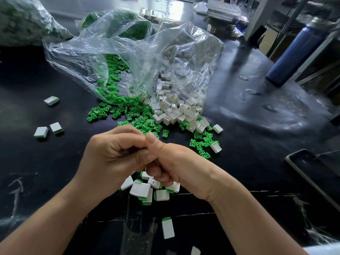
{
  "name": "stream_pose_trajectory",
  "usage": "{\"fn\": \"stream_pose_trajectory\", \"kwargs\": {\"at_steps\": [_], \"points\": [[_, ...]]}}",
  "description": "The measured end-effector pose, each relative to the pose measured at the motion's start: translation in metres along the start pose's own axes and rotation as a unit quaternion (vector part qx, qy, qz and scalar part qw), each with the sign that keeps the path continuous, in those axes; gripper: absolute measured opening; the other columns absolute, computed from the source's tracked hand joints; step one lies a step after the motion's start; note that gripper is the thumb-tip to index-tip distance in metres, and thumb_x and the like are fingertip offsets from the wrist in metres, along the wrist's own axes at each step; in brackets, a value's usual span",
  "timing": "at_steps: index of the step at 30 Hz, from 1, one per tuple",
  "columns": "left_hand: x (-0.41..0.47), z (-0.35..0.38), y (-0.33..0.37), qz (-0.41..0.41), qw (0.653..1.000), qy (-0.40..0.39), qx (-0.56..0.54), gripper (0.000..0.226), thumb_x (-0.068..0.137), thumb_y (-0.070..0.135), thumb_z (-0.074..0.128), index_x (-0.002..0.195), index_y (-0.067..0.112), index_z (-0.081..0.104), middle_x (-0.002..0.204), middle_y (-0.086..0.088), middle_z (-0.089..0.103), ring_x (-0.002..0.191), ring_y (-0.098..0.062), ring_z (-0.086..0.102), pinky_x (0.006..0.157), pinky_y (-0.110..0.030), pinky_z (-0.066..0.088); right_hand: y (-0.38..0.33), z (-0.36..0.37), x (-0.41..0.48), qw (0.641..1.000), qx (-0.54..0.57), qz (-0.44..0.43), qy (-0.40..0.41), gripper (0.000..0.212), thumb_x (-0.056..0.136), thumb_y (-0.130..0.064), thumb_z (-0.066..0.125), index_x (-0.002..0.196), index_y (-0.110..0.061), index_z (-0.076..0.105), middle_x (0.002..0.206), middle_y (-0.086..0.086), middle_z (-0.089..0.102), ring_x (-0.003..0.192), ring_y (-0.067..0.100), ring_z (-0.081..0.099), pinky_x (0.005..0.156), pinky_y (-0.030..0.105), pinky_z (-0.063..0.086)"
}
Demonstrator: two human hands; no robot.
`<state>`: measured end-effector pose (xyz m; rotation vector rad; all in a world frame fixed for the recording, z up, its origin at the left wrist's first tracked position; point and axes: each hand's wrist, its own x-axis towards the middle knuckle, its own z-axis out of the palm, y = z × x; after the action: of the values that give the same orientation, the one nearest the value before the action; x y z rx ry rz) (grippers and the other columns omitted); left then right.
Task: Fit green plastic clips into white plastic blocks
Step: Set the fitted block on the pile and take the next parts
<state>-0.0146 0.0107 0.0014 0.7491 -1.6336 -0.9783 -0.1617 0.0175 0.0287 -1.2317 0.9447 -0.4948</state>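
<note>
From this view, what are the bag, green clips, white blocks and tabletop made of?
Bag: thin clear plastic film, glossy, crinkled.
Green clips: moulded plastic, matt, uniform colour.
White blocks: moulded plastic, matt, crisp edges.
Tabletop: dark, smooth, possibly rubber or vinyl; glossy reflections.

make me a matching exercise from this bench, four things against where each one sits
Things:
1 green clips
2 blue bottle
3 phone
4 cluster of clipped blocks

Places:
a near edge, centre
b standing at the far right, towards the back
c spilling from the clear bag, left side
d lying flat at the right edge

Pairs: 1-c, 2-b, 3-d, 4-a
</note>
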Motion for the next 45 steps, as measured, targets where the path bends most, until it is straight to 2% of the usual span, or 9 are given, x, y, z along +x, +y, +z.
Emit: {"fn": "stream_pose_trajectory", "kwargs": {"at_steps": [6,11,14,18,22,30,35,40,45], "points": [[0.001,0.000,0.001,-0.006,1.000,0.002,-0.009,0.036,0.070,0.048,0.070,0.082,0.014,0.070,0.078,-0.006,0.062,0.056,-0.016,0.061,0.051,-0.021,0.051,0.001,0.001,0.000,0.999,-0.002,-0.032,0.021,0.042,0.073,-0.059,0.033,0.055,-0.024,0.047,0.056,-0.008,0.034,0.053,0.007,0.025,0.050,0.019,0.023],[0.002,-0.002,0.001,-0.004,1.000,-0.004,0.004,0.036,0.071,0.049,0.069,0.084,0.015,0.070,0.080,-0.003,0.063,0.060,-0.020,0.063,0.053,-0.026,0.054,0.002,0.004,0.000,0.999,-0.006,-0.028,0.040,0.042,0.070,-0.061,0.033,0.064,-0.022,0.046,0.056,-0.010,0.035,0.050,0.002,0.029,0.047,0.014,0.028],[0.002,-0.003,0.002,-0.006,1.000,-0.001,-0.011,0.032,0.071,0.048,0.070,0.080,0.017,0.070,0.080,-0.003,0.064,0.063,-0.021,0.065,0.056,-0.028,0.056,0.002,0.004,0.002,0.999,0.021,-0.032,0.021,0.046,0.081,-0.064,0.037,0.066,-0.021,0.044,0.058,-0.009,0.031,0.054,0.006,0.024,0.048,0.017,0.023],[0.002,-0.004,0.003,-0.005,1.000,-0.002,-0.018,0.029,0.070,0.047,0.071,0.076,0.020,0.068,0.081,-0.005,0.064,0.065,-0.021,0.065,0.059,-0.028,0.056,0.004,0.002,0.004,0.999,0.046,-0.022,0.000,0.053,0.077,-0.055,0.035,0.080,-0.005,0.051,0.055,-0.012,0.032,0.052,0.005,0.024,0.048,0.019,0.021],[0.003,-0.005,-0.001,-0.049,0.997,-0.002,-0.053,0.039,0.060,0.053,0.077,0.078,0.018,0.071,0.085,-0.013,0.062,0.067,-0.031,0.064,0.063,-0.036,0.057,0.002,0.001,0.004,0.997,0.077,0.003,-0.001,0.042,0.079,-0.062,0.045,0.071,-0.022,0.041,0.057,-0.008,0.031,0.052,0.007,0.024,0.051,0.023,0.019],[0.004,-0.008,-0.001,-0.091,0.994,-0.036,-0.045,0.057,0.053,0.056,0.080,0.091,0.013,0.071,0.086,-0.011,0.064,0.071,-0.029,0.065,0.068,-0.033,0.057,0.003,-0.006,0.005,0.995,0.100,0.021,-0.022,0.043,0.069,-0.062,0.036,0.071,-0.020,0.047,0.059,-0.006,0.032,0.052,0.006,0.024,0.048,0.020,0.020],[0.005,-0.007,0.001,-0.100,0.990,-0.038,-0.087,0.038,0.061,0.038,0.081,0.081,0.006,0.072,0.075,-0.015,0.064,0.062,-0.028,0.064,0.060,-0.035,0.056,0.001,-0.004,0.003,0.994,0.102,0.022,-0.032,0.040,0.071,-0.061,0.034,0.067,-0.025,0.053,0.060,-0.005,0.033,0.051,0.006,0.026,0.045,0.017,0.022],[0.003,-0.003,0.002,-0.124,0.985,-0.019,-0.122,0.013,0.062,0.006,0.067,0.072,-0.003,0.069,0.067,-0.012,0.064,0.055,-0.025,0.064,0.055,-0.028,0.053,0.001,-0.005,0.002,0.995,0.097,0.025,-0.024,0.045,0.068,-0.058,0.037,0.083,-0.016,0.043,0.062,-0.003,0.030,0.053,0.007,0.024,0.047,0.018,0.020],[0.003,-0.005,0.003,-0.101,0.991,-0.022,-0.089,0.037,0.060,0.034,0.083,0.081,0.006,0.071,0.071,-0.005,0.065,0.065,-0.025,0.065,0.062,-0.032,0.055,0.002,0.000,0.001,0.996,0.091,-0.006,0.014,0.037,0.066,-0.055,0.043,0.065,-0.019,0.044,0.055,-0.006,0.032,0.051,0.007,0.024,0.046,0.019,0.019]]}}
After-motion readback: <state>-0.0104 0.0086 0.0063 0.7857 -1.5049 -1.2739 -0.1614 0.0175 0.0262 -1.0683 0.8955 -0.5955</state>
